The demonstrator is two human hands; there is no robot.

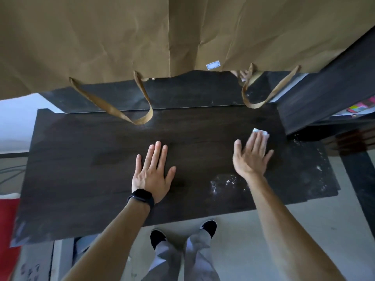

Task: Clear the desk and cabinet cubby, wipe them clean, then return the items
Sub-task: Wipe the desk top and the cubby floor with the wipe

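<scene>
The dark wooden desk fills the middle of the view, with nothing standing on it. My left hand lies flat on the desktop, fingers straight, a black watch on the wrist. My right hand presses a small white wipe onto the desk with straight fingers; only the wipe's far edge shows beyond the fingertips. White dust specks lie near the right wrist and along the desk's right end.
Brown paper bags hang over the back of the desk, their handles drooping onto it. A dark cabinet stands at the right with colourful items in its cubby. A red object is at the left.
</scene>
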